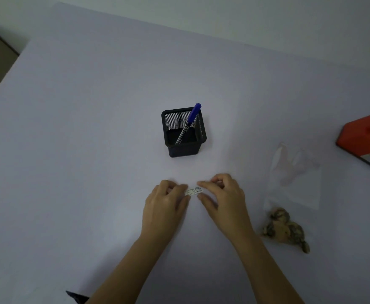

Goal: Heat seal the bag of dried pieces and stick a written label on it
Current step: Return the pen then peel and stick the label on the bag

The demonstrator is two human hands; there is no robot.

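Label (193, 191) pinched at either end by left hand (165, 201) and right hand (221, 197), long axis left-to-right. Bag (293, 183) lies to their right, long axis near-to-far, pieces (286, 229) at near end

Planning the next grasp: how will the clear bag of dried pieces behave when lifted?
Probably floppy: the bag is thin, crinkled film lying flat. Likely to sag toward one end, since the dried pieces bunch at its near end. Probably light: the clump is small.
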